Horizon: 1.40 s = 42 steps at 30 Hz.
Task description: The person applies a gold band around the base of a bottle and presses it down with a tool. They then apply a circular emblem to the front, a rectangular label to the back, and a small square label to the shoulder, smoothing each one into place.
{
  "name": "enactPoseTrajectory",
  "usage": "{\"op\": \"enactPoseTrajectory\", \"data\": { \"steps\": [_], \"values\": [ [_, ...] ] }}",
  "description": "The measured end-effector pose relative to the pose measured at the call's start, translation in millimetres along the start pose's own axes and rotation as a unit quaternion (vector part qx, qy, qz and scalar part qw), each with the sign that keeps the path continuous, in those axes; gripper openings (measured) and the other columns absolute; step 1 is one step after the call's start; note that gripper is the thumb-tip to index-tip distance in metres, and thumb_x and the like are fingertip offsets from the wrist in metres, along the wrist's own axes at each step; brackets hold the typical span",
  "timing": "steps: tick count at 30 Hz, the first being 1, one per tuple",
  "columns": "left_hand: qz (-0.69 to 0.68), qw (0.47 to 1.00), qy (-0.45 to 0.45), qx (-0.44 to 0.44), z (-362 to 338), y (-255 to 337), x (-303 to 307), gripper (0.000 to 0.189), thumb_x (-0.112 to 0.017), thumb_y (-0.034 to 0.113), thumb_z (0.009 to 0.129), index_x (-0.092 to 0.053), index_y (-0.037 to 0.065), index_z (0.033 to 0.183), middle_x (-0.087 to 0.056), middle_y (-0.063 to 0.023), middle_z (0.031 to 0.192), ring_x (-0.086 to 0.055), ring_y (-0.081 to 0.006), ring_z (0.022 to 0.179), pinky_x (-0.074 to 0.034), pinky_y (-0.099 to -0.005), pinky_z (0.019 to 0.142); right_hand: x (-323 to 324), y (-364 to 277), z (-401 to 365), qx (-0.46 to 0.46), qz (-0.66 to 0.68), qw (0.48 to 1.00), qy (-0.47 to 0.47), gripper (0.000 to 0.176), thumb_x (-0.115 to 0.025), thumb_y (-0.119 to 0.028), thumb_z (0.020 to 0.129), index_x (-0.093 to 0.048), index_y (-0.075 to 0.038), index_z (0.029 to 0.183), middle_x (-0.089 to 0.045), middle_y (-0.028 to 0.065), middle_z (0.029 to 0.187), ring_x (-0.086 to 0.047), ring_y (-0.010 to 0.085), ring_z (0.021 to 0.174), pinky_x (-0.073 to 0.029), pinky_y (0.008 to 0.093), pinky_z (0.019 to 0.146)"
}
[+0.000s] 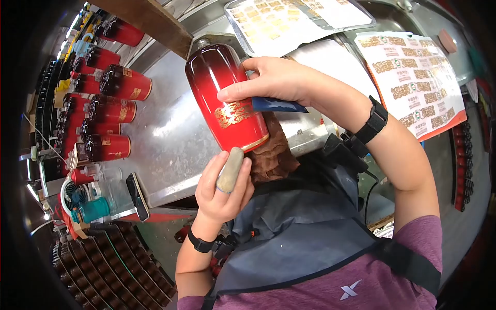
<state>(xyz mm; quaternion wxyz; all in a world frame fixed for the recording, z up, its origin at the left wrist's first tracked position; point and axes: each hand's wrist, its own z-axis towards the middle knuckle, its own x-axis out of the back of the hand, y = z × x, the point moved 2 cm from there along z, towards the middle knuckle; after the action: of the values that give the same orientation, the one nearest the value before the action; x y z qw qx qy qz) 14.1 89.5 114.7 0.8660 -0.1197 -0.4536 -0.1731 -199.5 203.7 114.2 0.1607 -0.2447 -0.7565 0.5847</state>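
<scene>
A glossy bottle, dark at the shoulder and red below with a gold ornament label, lies tilted in front of me. My right hand grips its side, the thumb across the front just above the label. Under that palm sticks out a flat dark-blue piece. At the bottle's gold-edged base is my left hand, its fingers bent and close together. One of its fingers wears a worn beige finger cot, whose tip meets the bottom edge. Beneath the base, brown cloth is bunched up.
Several similar red bottles line the left of the metal table. Label sheets lie at right, and a tray of gold pieces stands at the back. A phone and a teal container sit at the left edge.
</scene>
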Motion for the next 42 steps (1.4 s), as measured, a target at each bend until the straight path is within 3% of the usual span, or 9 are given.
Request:
{"op": "enactPoseTrajectory", "data": {
  "steps": [6,12,20,25,28,29,30,33,42],
  "values": [
    [0.016,0.999,0.01,0.027,7.6,5.2,0.0,0.035,-0.069,0.008,0.075,-0.073,0.008,0.11,-0.064,-0.0082,0.117,-0.056,-0.0287,0.113,-0.057,-0.0379,0.087,-5.8,-7.4,-6.8,0.01,0.033,0.999,0.004,0.081,-0.086,-0.047,0.067,-0.059,0.012,0.117,-0.068,0.0202,0.107,-0.067,0.0224,0.096,-0.052,0.0301,0.087],
    [0.022,0.999,0.032,0.021,24.4,15.8,-13.0,0.038,-0.069,0.01,0.076,-0.072,0.013,0.114,-0.061,-0.0006,0.122,-0.052,-0.0249,0.114,-0.056,-0.0365,0.089,-7.7,-11.9,-12.5,0.012,0.015,1.0,0.006,0.071,-0.081,-0.037,0.078,-0.055,0.011,0.123,-0.068,0.0187,0.104,-0.067,0.0182,0.094,-0.054,0.0273,0.084],
    [-0.04,0.994,0.037,0.092,-16.2,6.5,-3.7,0.034,-0.066,0.008,0.079,-0.069,-0.001,0.112,-0.062,-0.0204,0.12,-0.058,-0.0371,0.116,-0.055,-0.0418,0.092,-5.0,-5.5,-4.4,0.005,0.069,0.998,-0.005,0.066,-0.082,-0.035,0.076,-0.057,0.008,0.12,-0.069,0.0166,0.105,-0.068,0.0172,0.096,-0.052,0.0271,0.088],
    [-0.067,0.994,0.063,0.055,1.3,6.3,-9.4,0.039,-0.069,0.01,0.075,-0.071,0.013,0.113,-0.065,-0.0026,0.118,-0.057,-0.0321,0.115,-0.056,-0.0381,0.09,-12.9,-25.3,-14.8,-0.052,0.032,0.998,0.007,0.052,-0.077,-0.028,0.084,-0.058,0.005,0.12,-0.068,0.0115,0.106,-0.065,0.0131,0.094,-0.052,0.0255,0.087],
    [-0.065,0.993,0.094,0.039,-1.3,9.1,-24.2,0.042,-0.07,0.009,0.074,-0.07,0.016,0.115,-0.064,0.0012,0.119,-0.056,-0.0305,0.115,-0.056,-0.0366,0.089,-12.5,-23.1,-13.4,-0.058,0.043,0.997,0.008,0.052,-0.077,-0.027,0.084,-0.059,0.005,0.12,-0.068,0.0119,0.107,-0.065,0.0134,0.097,-0.051,0.0256,0.089],
    [-0.056,0.991,0.11,0.051,-0.9,9.1,-25.5,0.042,-0.07,0.008,0.074,-0.07,0.018,0.115,-0.062,0.0047,0.121,-0.055,-0.0295,0.116,-0.057,-0.0352,0.088,-12.5,-21.1,-13.2,-0.045,0.027,0.998,0.024,0.051,-0.077,-0.03,0.084,-0.06,0.003,0.118,-0.068,0.0082,0.099,-0.063,0.0088,0.083,-0.051,0.0215,0.073],
    [-0.055,0.99,0.116,0.062,-5.4,5.1,-23.9,0.042,-0.07,0.008,0.074,-0.07,0.018,0.115,-0.062,0.0047,0.121,-0.055,-0.0295,0.116,-0.057,-0.0352,0.088,-10.4,-19.9,-12.4,-0.05,0.018,0.998,0.018,0.051,-0.077,-0.03,0.084,-0.06,0.003,0.118,-0.068,0.0082,0.099,-0.063,0.0088,0.083,-0.051,0.0215,0.073],
    [-0.154,0.979,0.054,0.12,-21.9,-5.7,-14.7,0.038,-0.069,0.007,0.076,-0.069,0.01,0.114,-0.064,-0.0029,0.121,-0.058,-0.0298,0.116,-0.057,-0.0357,0.089,-9.1,-12.5,-11.3,-0.057,0.004,0.997,0.046,0.05,-0.076,-0.036,0.083,-0.062,-0.001,0.116,-0.061,-0.0009,0.08,-0.046,0.0013,0.058,-0.032,0.0175,0.048],
    [-0.142,0.978,0.135,0.071,-20.0,-4.6,-24.1,0.037,-0.071,0.006,0.072,-0.071,0.012,0.109,-0.063,0.0001,0.116,-0.057,-0.0265,0.116,-0.058,-0.0362,0.088,0.2,0.3,-7.9,-0.073,0.007,0.997,0.04,0.055,-0.074,-0.043,0.082,-0.059,-0.001,0.113,-0.059,0.0016,0.075,-0.046,0.0029,0.05,-0.034,0.0172,0.044]
  ]
}}
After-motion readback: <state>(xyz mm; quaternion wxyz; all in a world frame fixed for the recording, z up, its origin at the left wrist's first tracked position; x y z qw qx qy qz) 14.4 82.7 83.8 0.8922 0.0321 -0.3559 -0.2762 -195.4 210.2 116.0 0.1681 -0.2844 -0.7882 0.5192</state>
